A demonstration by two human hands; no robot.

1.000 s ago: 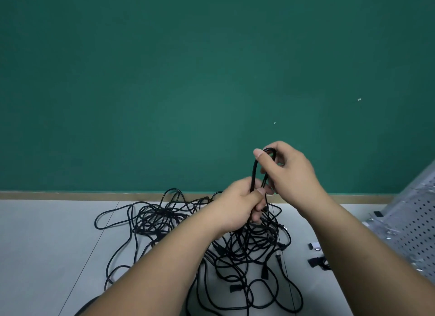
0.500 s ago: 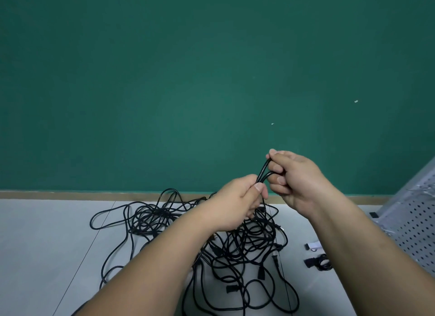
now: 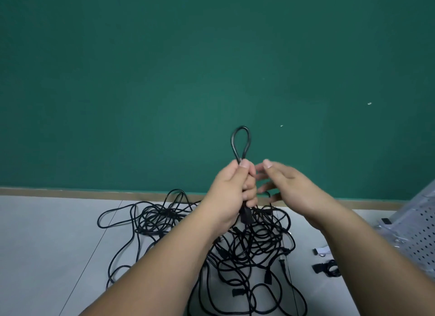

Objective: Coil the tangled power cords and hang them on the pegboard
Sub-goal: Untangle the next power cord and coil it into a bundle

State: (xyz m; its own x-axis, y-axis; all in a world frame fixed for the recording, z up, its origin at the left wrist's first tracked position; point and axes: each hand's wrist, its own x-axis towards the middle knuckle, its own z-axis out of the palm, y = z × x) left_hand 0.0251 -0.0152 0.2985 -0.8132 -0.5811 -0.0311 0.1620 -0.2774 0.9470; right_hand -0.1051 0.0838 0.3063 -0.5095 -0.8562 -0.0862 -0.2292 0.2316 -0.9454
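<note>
The cords [image 3: 259, 244] lay tangled on the floor. Above them the left hand [image 3: 231, 191] clamped a first loop [image 3: 241, 127] upright. The right hand [image 3: 290, 186] hovered just beside, fingers apart, holding nothing. Coiling looked barely begun; next it should draw more slack into another loop, the pegboard [image 3: 421, 231] lying far right

Released cord loop [image 3: 240, 142] from right hand [image 3: 289, 186], fingers now spread just beside. Raised left hand [image 3: 231, 188]; grips lengthened loop alone, upright above fist.
</note>
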